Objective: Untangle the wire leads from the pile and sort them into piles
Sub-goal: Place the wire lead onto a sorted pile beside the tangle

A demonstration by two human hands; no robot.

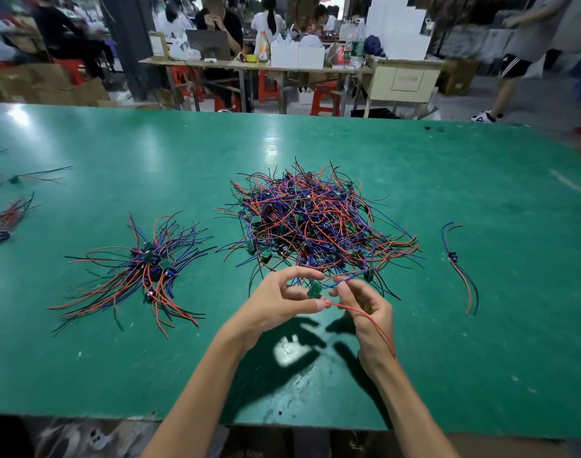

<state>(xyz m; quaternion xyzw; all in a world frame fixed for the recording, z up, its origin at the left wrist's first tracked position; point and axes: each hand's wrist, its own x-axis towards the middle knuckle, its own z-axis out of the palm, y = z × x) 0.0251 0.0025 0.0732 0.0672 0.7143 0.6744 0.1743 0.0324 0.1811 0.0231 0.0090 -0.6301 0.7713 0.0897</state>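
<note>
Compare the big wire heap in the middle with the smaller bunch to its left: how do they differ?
The large tangled heap of red, blue and black wire leads is much bigger and higher, with wires crossing at random. The smaller fanned bunch of wire leads lies flatter, its small green boards gathered at the centre and wires radiating outward. Both share the same wire colours and rest on the green table.

Both bare forearms reach forward and converge, so the two hands meet close together. The left hand (277, 300) has its fingers curled in an arch, thumb and forefinger tips pinching inward toward the right hand (365, 309). The right hand faces it, fingers bent and fingertips nearly touching the left's, wrist angled slightly outward, pinching too.
</note>
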